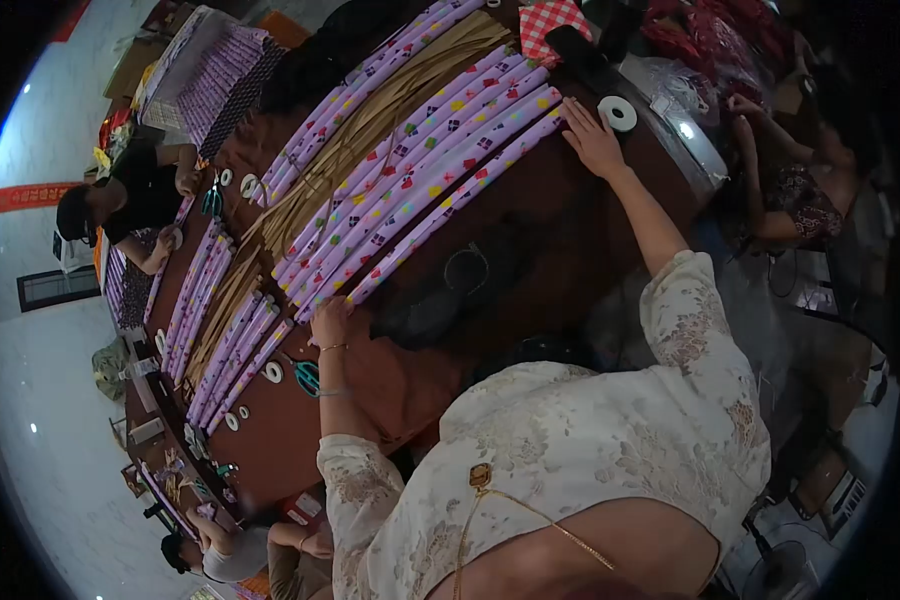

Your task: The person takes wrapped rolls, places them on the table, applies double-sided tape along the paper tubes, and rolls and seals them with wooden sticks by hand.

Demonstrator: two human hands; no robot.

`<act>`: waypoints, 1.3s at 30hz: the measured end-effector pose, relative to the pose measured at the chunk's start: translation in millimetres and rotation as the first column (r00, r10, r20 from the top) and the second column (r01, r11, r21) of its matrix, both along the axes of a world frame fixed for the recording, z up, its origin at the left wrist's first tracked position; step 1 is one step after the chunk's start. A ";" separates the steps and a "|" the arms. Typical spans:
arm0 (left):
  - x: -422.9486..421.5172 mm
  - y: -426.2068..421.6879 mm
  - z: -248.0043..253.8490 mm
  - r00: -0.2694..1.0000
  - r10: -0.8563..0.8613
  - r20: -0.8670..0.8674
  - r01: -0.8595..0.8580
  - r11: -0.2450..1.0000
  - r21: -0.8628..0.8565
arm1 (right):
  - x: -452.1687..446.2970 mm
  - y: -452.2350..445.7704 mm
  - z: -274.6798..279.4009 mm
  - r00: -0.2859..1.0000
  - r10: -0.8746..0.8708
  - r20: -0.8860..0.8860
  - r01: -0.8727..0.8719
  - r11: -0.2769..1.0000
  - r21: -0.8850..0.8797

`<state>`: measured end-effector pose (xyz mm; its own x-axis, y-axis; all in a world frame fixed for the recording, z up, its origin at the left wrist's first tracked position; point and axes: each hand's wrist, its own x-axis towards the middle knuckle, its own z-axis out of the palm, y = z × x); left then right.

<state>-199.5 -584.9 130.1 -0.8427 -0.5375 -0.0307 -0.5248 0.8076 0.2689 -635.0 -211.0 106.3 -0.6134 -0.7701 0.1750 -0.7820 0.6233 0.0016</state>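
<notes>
Long lilac rolls of printed wrapping paper (420,195) lie side by side across the brown table. My left hand (330,322) is at the near-left end of the nearest roll (450,215), its fingers curled against that end. At the opposite end of the rolls, my right hand (595,140) lies flat with fingers stretched out, the tips touching the roll ends. Beside my right hand is a white tape roll (618,113). Teal-handled scissors (307,377) lie next to my left wrist.
Brown paper strips (370,130) run between the rolls. More rolls (195,300) and tape rolls (273,372) lie to the left. A person in black (135,190) handles a roll across the table. Another person (805,180) sits at right. Dark bundled material (450,290) lies before me.
</notes>
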 end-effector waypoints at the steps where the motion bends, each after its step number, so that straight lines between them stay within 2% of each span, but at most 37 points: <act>1: -0.3 -0.4 0.0 1.000 0.004 -0.008 -0.004 1.000 -0.001 | -2.5 0.8 -1.2 0.995 -0.089 0.040 0.091 0.995 -0.050; 3: -1.7 1.0 3.5 1.000 -0.005 0.005 0.005 1.000 -0.023 | -7.6 -1.7 -3.9 0.997 -0.067 -0.028 0.065 0.996 -0.053; 5: -4.1 4.7 9.0 0.999 0.010 0.038 -0.008 0.999 -0.034 | -4.2 -5.5 2.1 0.989 -0.123 -0.086 0.131 0.987 0.092; 6: -5.3 6.7 10.4 0.997 0.020 0.075 -0.017 0.999 -0.049 | -3.9 -7.3 -1.8 0.989 -0.118 -0.091 0.127 0.987 0.096; 8: 0.3 -2.8 -0.6 1.000 -0.006 0.017 0.006 1.000 0.024 | -7.5 -13.6 -13.2 0.913 -0.405 -0.057 0.408 0.911 0.065; 9: -1.6 -0.3 3.5 0.999 -0.019 0.050 0.019 1.000 0.002 | -6.5 -13.3 -5.8 0.879 -0.469 0.086 0.462 0.882 0.096; 10: -2.5 0.7 6.6 0.996 -0.034 0.085 0.036 0.999 -0.022 | -4.6 -12.4 -6.4 0.882 -0.464 0.079 0.457 0.884 0.094; 12: -0.9 -5.8 -3.5 0.999 -0.034 0.016 0.034 0.999 -0.039 | -5.3 -12.6 -6.9 0.941 -0.336 -0.040 0.329 0.936 -0.126; 13: 2.3 -7.4 -9.9 0.998 -0.039 -0.044 0.036 0.998 -0.052 | -7.2 -14.1 -6.5 0.943 -0.329 -0.047 0.322 0.939 -0.120; 15: 4.9 -11.4 -20.3 1.000 -0.020 -0.016 0.018 0.996 -0.084 | -4.5 -16.6 -9.0 0.951 -0.308 -0.016 0.293 0.919 -0.265; 16: 1.9 -10.2 -15.3 0.995 0.002 0.096 0.004 0.998 -0.063 | -2.5 -17.7 -7.3 0.955 -0.297 -0.017 0.283 0.924 -0.258; 18: 1.5 -5.7 -11.1 1.000 0.012 0.007 -0.011 0.998 -0.061 | 1.8 -22.8 -3.4 0.971 -0.235 0.049 0.240 0.942 -0.235; 19: 2.3 -7.5 -15.0 1.000 -0.007 0.019 0.009 0.995 -0.098 | 5.4 -25.5 -2.1 0.976 -0.212 0.056 0.219 0.949 -0.225; 22: 6.1 -15.1 -28.5 1.000 -0.025 0.012 0.025 0.996 -0.084 | 16.2 -38.6 -6.5 0.995 -0.026 -0.094 0.020 0.998 -0.066; 24: 7.8 -16.9 -35.9 0.999 -0.006 -0.051 0.002 0.998 -0.068 | 34.8 -48.5 -11.5 0.997 0.068 -0.041 -0.072 0.991 -0.112; 25: 8.2 -15.4 -35.5 0.994 -0.003 -0.106 -0.003 0.998 -0.056 | 46.1 -54.1 -8.3 0.992 0.122 -0.011 -0.123 0.990 -0.062; 28: 7.1 -10.2 -32.7 0.994 0.061 -0.092 -0.063 0.998 -0.025 | 84.5 -71.0 -2.9 0.946 0.325 -0.009 -0.325 0.945 0.026; 31: 5.9 -3.4 -26.3 0.988 0.063 -0.139 -0.072 0.996 -0.060 | 90.0 -74.9 -0.3 0.830 0.557 -0.015 -0.551 0.824 0.133; 32: 6.2 -2.4 -24.0 0.989 0.054 -0.138 -0.064 0.996 -0.065 | 85.0 -78.6 0.3 0.823 0.568 -0.016 -0.560 0.816 0.140; 34: 6.7 -2.2 -25.5 0.994 0.066 -0.082 -0.075 0.992 -0.100 | 77.7 -87.5 9.2 0.871 0.491 0.010 -0.491 0.871 -0.003; 36: 7.6 -1.8 -28.9 0.986 0.046 -0.161 -0.067 0.990 -0.127 | 72.0 -98.1 16.1 0.874 0.485 0.005 -0.485 0.874 0.003; 38: 8.4 -2.2 -30.5 0.987 0.046 -0.153 -0.065 0.990 -0.125 | 68.8 -108.1 20.9 0.808 0.588 0.025 -0.586 0.799 0.132; 39: 8.9 -2.7 -31.2 0.989 0.037 -0.142 -0.055 0.990 -0.127 | 66.0 -111.0 17.2 0.801 0.599 0.022 -0.596 0.792 0.135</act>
